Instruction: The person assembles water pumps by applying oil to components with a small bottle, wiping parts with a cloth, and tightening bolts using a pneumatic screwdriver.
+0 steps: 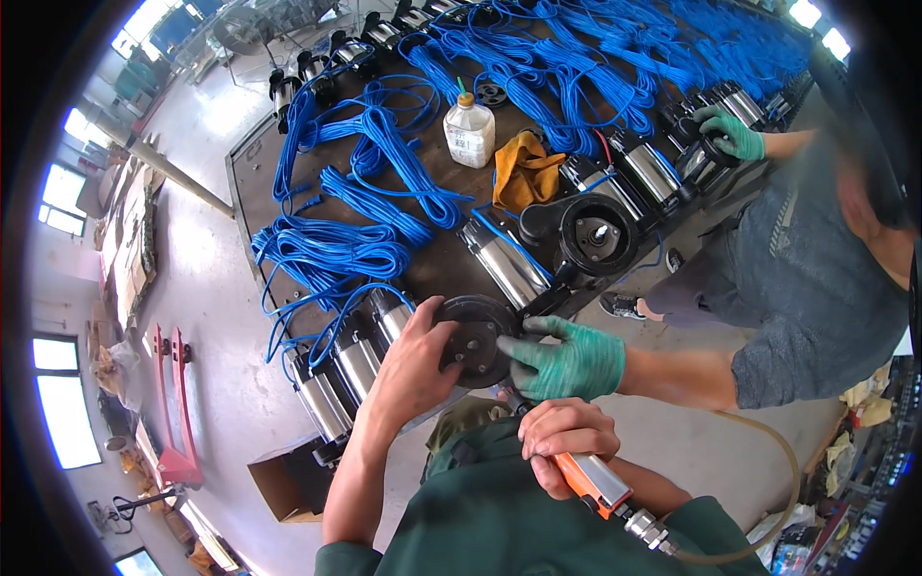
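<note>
My left hand [415,360] is curled over the left rim of a black round pump cover [483,338], with fingertips resting on its face. Small bolt heads show on that face. My right hand [567,434] grips an orange and silver air tool [597,483], its front end pointing up toward the cover. A hose [789,451] runs from the tool's rear fitting. A co-worker's green-gloved hand [569,359] touches the right side of the same cover. Beside it lies a silver pump cylinder [506,261], and another black round pump end [597,233] faces up.
Several silver pumps [322,401] line the table edge, with coiled blue cables [331,248] behind them. A white plastic bottle [470,132] and an orange cloth [524,173] stand mid-table. The co-worker's other gloved hand [732,134] is on a pump. A cardboard box [288,485] sits below.
</note>
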Available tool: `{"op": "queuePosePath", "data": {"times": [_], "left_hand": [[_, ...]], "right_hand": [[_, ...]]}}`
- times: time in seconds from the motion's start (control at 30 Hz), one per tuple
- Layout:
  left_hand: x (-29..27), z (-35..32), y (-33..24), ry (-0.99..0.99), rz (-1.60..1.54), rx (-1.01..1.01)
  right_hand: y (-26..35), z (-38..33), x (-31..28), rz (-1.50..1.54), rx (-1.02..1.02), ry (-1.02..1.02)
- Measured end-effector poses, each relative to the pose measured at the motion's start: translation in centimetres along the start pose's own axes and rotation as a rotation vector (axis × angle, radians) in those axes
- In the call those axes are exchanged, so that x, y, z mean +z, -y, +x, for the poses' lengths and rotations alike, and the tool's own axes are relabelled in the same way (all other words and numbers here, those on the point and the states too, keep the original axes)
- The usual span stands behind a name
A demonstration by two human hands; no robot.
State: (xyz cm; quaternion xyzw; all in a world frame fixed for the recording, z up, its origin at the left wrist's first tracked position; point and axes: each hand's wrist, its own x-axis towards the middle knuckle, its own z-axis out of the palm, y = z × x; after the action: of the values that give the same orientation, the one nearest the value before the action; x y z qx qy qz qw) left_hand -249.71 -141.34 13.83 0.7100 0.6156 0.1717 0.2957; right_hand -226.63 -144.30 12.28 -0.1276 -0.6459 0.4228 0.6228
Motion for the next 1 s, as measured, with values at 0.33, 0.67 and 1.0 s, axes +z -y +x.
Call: {"op": "queuePosePath", "data": {"times": [0.33,0.67,1.0], "left_hand": [[0.5,-2.8,0.9,-0.413,-0.1,0.01],[2.6,-3.7,2.9,-0.47,-0.16,-0.054],[4.2,-3.8,4.6,-0.48,-0.325,-0.061]], "right_hand": [[1.4,-1.0,0.4,0.028,0.083,0.109],[2.8,-0.8,0.6,0.098,0.29,0.334],[1.7,-1.7,0.7,0.075,0.488,0.37]]}}
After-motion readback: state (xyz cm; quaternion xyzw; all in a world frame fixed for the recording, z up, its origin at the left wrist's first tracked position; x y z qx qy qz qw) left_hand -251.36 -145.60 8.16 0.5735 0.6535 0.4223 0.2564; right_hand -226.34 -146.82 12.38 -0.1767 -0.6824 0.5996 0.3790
